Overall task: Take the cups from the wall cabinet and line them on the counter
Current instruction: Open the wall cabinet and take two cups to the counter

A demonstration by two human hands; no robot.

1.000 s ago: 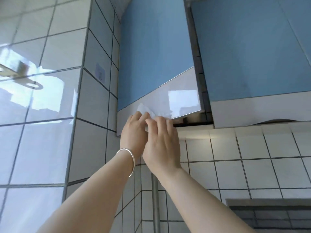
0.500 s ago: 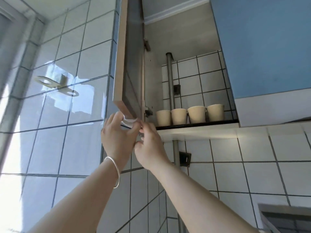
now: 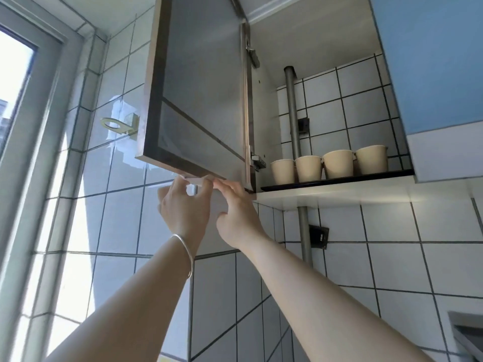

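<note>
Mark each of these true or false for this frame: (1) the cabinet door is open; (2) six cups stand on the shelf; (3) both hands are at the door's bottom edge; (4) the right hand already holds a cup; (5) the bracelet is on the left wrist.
1. The cabinet door is open. True.
2. Six cups stand on the shelf. False: four cream cups stand there in a row.
3. Both hands are at the door's bottom edge. True: the left hand and right hand touch it.
4. The right hand already holds a cup. False: all the cups are on the shelf, untouched.
5. The bracelet is on the left wrist. True.
</note>
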